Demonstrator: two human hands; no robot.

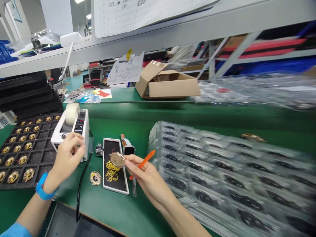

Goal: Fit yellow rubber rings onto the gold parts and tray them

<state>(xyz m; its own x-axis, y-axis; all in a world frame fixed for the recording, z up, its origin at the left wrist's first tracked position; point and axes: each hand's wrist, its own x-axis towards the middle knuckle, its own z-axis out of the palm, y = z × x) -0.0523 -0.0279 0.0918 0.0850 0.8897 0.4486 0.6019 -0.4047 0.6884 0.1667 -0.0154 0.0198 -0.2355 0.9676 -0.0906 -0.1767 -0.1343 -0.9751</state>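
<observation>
My right hand pinches a round gold-rimmed watch case by its edge, flat back up, and also keeps an orange stick between the fingers. Beneath the case lies a white-rimmed tray with yellow rings in it. My left hand, wearing a blue wristband, is in front of the white tape dispenser. Its fingers are curled toward the thumb; whatever they may hold is hidden. A short clear tape end sticks out of the dispenser beside them.
A black compartment tray of round watch parts stands left. Near the white-rimmed tray are a loose round part, a tally counter and a wristwatch. Clear blister trays fill the right; a cardboard box sits behind.
</observation>
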